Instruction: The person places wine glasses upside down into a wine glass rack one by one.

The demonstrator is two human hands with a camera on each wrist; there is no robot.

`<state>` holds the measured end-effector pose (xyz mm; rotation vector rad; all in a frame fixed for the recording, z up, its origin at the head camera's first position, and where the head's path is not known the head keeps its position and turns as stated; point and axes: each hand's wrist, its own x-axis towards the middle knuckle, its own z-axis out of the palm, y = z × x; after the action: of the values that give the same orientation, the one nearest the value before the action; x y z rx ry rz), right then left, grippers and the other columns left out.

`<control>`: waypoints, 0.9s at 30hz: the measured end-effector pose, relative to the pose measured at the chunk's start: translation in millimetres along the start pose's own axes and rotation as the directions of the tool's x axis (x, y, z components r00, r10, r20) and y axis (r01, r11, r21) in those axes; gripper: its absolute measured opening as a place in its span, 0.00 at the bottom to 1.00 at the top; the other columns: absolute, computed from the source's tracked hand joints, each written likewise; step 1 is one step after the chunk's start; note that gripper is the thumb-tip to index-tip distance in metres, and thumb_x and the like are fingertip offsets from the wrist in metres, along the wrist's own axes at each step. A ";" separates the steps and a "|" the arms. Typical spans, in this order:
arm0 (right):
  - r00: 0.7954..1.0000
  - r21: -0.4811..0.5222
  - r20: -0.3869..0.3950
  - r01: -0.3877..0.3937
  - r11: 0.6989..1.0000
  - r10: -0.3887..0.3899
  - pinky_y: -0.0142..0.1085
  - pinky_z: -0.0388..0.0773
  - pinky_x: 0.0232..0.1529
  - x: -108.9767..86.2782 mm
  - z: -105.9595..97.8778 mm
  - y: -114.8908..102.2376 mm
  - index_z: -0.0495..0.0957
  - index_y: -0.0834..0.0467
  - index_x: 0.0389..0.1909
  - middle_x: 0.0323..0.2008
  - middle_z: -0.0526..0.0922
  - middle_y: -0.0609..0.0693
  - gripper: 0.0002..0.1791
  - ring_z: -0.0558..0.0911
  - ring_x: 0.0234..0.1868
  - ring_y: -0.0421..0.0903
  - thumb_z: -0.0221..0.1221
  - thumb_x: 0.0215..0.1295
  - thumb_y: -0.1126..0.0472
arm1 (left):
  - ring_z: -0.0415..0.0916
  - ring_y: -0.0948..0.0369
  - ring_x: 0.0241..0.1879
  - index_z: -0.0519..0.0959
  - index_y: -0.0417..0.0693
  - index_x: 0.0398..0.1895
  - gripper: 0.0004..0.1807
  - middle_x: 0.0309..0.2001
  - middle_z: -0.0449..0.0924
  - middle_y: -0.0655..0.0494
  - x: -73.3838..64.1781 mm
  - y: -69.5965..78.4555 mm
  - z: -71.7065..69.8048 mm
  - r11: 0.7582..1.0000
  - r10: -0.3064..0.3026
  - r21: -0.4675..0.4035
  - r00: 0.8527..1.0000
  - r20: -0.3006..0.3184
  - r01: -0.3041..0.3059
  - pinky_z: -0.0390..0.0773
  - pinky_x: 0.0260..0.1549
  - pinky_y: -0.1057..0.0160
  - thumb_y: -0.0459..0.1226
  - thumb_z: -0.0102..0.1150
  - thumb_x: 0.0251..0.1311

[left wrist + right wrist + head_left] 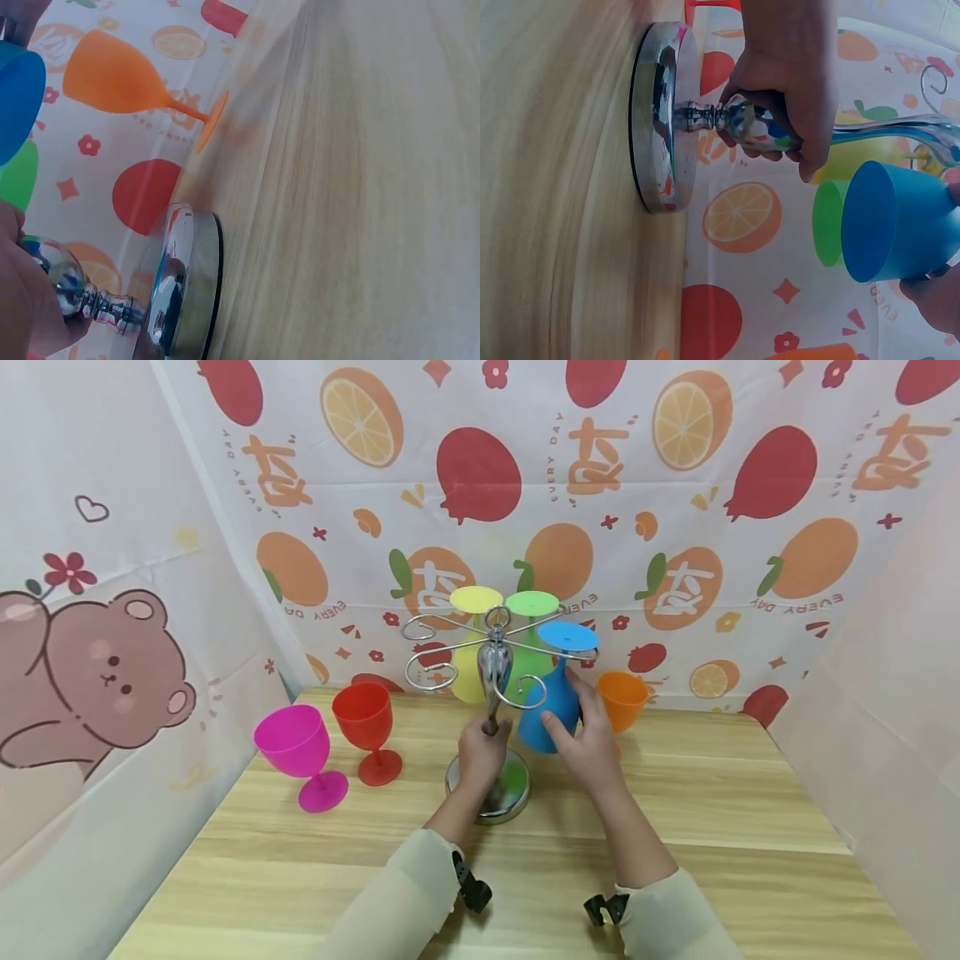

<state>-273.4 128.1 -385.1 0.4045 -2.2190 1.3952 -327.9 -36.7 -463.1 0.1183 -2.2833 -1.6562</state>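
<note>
My left hand [482,756] grips the post of a chrome goblet rack [495,662] with curled wire arms. The rack's round base [667,120] rests on the table in the right wrist view. With my right hand [591,743] I hold a blue goblet [553,710] upside down by its bowl, thumb on the near side. The goblet's foot is up at a wire arm on the rack's right, and its mouth is above the table. Behind the post, a yellow goblet [476,599] and a green goblet [532,603] hang upside down from the rack, partly hidden.
A magenta goblet [294,743] and a red goblet [365,718] stand upright on the wooden table [300,877], left of the rack. An orange goblet [112,71] stands upright to the right, partly behind my right hand in the head view. Fruit-printed cloth [480,543] hangs behind.
</note>
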 end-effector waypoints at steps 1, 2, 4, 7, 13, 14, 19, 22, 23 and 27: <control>1.000 0.000 -0.001 -0.003 1.000 0.003 0.57 0.71 0.62 1.1 -0.1 0.5 0.60 0.45 0.74 0.69 0.65 0.52 0.35 0.67 0.68 0.53 0.61 0.67 0.51 | 0.59 0.62 0.13 0.64 0.52 0.13 0.25 0.11 0.60 0.62 0.1 0.3 0.1 1.000 0.004 -0.007 1.000 0.000 -0.004 0.59 0.13 0.64 0.47 0.61 0.63; 1.000 -0.001 -0.002 -0.006 1.000 0.006 0.58 0.71 0.62 2.0 -0.1 1.0 0.60 0.45 0.74 0.69 0.65 0.52 0.35 0.67 0.68 0.53 0.61 0.67 0.51 | 0.59 0.62 0.13 0.64 0.51 0.13 0.25 0.11 0.60 0.61 0.1 0.7 0.0 1.000 0.010 -0.010 1.000 0.001 -0.010 0.59 0.13 0.65 0.47 0.61 0.63; 1.000 -0.004 -0.004 -0.011 1.000 0.011 0.58 0.72 0.62 3.2 -0.1 1.6 0.60 0.44 0.73 0.69 0.64 0.52 0.35 0.66 0.68 0.53 0.61 0.67 0.51 | 0.59 0.62 0.13 0.64 0.51 0.13 0.24 0.11 0.60 0.61 0.4 0.8 -0.1 1.000 0.015 -0.012 1.000 0.000 -0.015 0.59 0.14 0.65 0.46 0.61 0.63; 1.000 -0.005 -0.004 -0.014 1.000 0.014 0.57 0.72 0.62 3.8 0.0 2.6 0.60 0.44 0.73 0.68 0.65 0.52 0.35 0.67 0.68 0.54 0.61 0.67 0.52 | 0.59 0.62 0.12 0.65 0.51 0.14 0.23 0.11 0.60 0.61 1.1 -0.1 0.6 1.000 0.030 0.005 1.000 -0.001 -0.030 0.59 0.13 0.65 0.46 0.61 0.64; 1.000 -0.004 -0.001 0.004 1.000 -0.004 0.58 0.72 0.61 1.6 0.7 3.5 0.60 0.45 0.73 0.68 0.65 0.53 0.36 0.68 0.67 0.54 0.61 0.67 0.52 | 0.55 0.62 0.12 0.64 0.51 0.15 0.22 0.11 0.58 0.62 1.6 -5.7 2.2 0.993 0.092 0.071 0.996 -0.014 -0.090 0.56 0.12 0.64 0.45 0.60 0.64; 1.000 -0.005 -0.003 0.014 1.000 -0.014 0.57 0.72 0.61 1.2 0.8 3.5 0.60 0.46 0.73 0.68 0.65 0.53 0.36 0.68 0.67 0.54 0.61 0.67 0.52 | 0.55 0.62 0.12 0.64 0.51 0.15 0.22 0.12 0.58 0.62 1.4 -6.9 2.1 0.992 0.101 0.078 0.995 -0.015 -0.100 0.56 0.12 0.64 0.44 0.60 0.65; 0.998 -0.006 -0.009 0.060 0.998 -0.060 0.57 0.73 0.61 -1.2 0.9 3.9 0.60 0.48 0.74 0.69 0.66 0.52 0.36 0.68 0.67 0.53 0.61 0.67 0.53 | 0.54 0.63 0.12 0.64 0.51 0.16 0.21 0.12 0.57 0.62 0.2 -12.1 2.0 0.986 0.126 0.107 0.992 -0.012 -0.124 0.56 0.12 0.64 0.45 0.59 0.65; 0.998 -0.004 -0.006 0.062 0.998 -0.062 0.58 0.73 0.61 -2.0 -0.3 3.7 0.60 0.49 0.74 0.69 0.66 0.51 0.36 0.68 0.68 0.53 0.61 0.67 0.52 | 0.54 0.63 0.12 0.64 0.51 0.17 0.21 0.13 0.57 0.61 -0.5 -13.0 2.2 0.985 0.134 0.110 0.991 -0.012 -0.131 0.56 0.12 0.65 0.45 0.58 0.65; 0.998 -0.007 -0.004 0.061 0.998 -0.061 0.58 0.72 0.61 -2.1 -0.9 3.6 0.60 0.49 0.74 0.70 0.66 0.51 0.36 0.68 0.68 0.54 0.61 0.67 0.51 | 0.55 0.63 0.12 0.64 0.51 0.17 0.21 0.13 0.57 0.61 -0.4 -12.9 2.4 0.984 0.136 0.117 0.991 -0.014 -0.133 0.56 0.12 0.65 0.44 0.58 0.65; 0.998 -0.034 0.006 0.064 0.997 -0.064 0.59 0.72 0.61 -2.2 -4.3 4.0 0.58 0.48 0.75 0.71 0.64 0.51 0.37 0.67 0.69 0.55 0.61 0.67 0.51 | 0.56 0.62 0.13 0.64 0.50 0.17 0.20 0.13 0.57 0.61 -0.6 -12.2 2.2 0.981 0.146 0.130 0.989 -0.026 -0.141 0.57 0.13 0.64 0.43 0.60 0.64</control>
<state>-272.5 133.7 -387.8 0.4638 -2.2109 1.3230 -329.5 -38.6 -475.3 0.0108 -2.3117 -1.4261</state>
